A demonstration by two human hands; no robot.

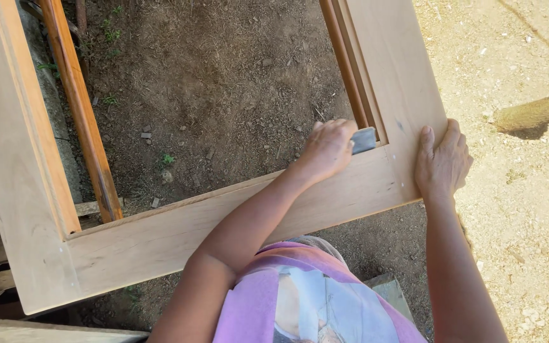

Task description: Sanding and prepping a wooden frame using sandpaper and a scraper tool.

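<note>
Head view shows the left hand (326, 149) clenched on a small grey sanding block (363, 140) at the wooden frame (223, 222) inner corner, 1 o'clock, while the right hand (441, 162) clasps its outer edge, seemingly mid-sanding.

No packages, labels, signs or screens show anywhere around the wooden frame (236, 219). The nearest thing to one is a printed picture on the front of the person's pink shirt (316, 305), just below the frame's lower rail, in pale blue, white and tan.
</note>
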